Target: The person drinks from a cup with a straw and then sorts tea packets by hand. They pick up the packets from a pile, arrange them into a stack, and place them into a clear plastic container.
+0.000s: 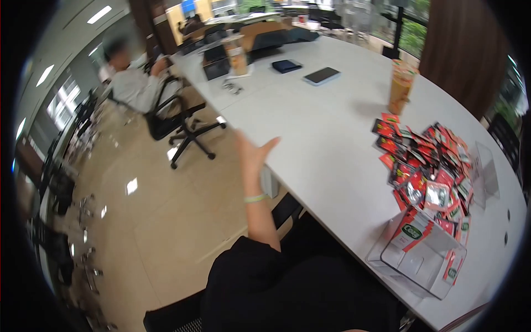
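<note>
My left hand (253, 154) is raised beside the near left edge of the white table (310, 130), with a pale band round its wrist. Its thumb stands away from the fingers, and nothing shows in it; motion blurs the fingertips. My right hand does not show; only a sliver of skin, too small to identify, appears at the bottom edge. To the right, a heap of red and black sachets (423, 160) lies on the table. A clear plastic box (406, 260) holds a few red and white packets (416, 228) near the table's front edge.
An orange drink cup (401, 87) stands behind the heap, and a clear stand (487, 176) is right of it. Farther back are a phone (322, 76), a dark wallet (286, 66) and another drink cup (237, 55). A person (135, 83) sits in an office chair (185, 124) at left.
</note>
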